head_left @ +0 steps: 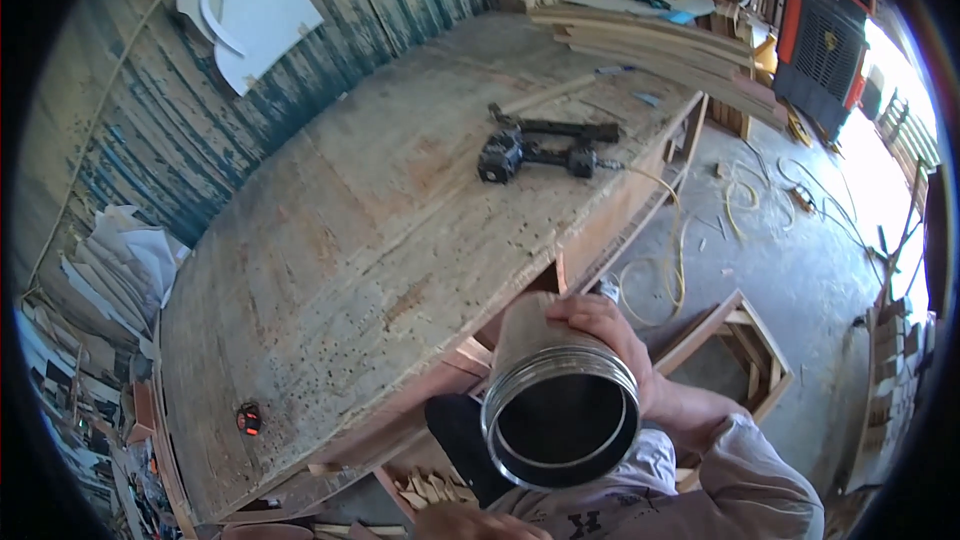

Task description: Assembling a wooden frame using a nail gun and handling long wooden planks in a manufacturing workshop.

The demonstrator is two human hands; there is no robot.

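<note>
My right hand (615, 335) is wrapped round a wide stainless-steel flask (535, 340), its fingers on the far side of the body. The flask is tipped toward me, so its open, threaded mouth faces up at me and its inside looks dark. No lid sits on it. At the lower edge my left hand (480, 523) shows only in part; its fingers are cut off and I cannot make out what they hold. A black pneumatic nail gun (545, 150) lies on the wooden workbench (330, 250), well beyond the flask.
A yellowish air hose (680, 240) runs from the nail gun to the floor. A tape measure (248, 418) lies at the bench's near left. Stacked boards (660, 40) are at the far end. A wooden frame (755, 380) stands on the right; wood offcuts (432, 490) lie below the bench.
</note>
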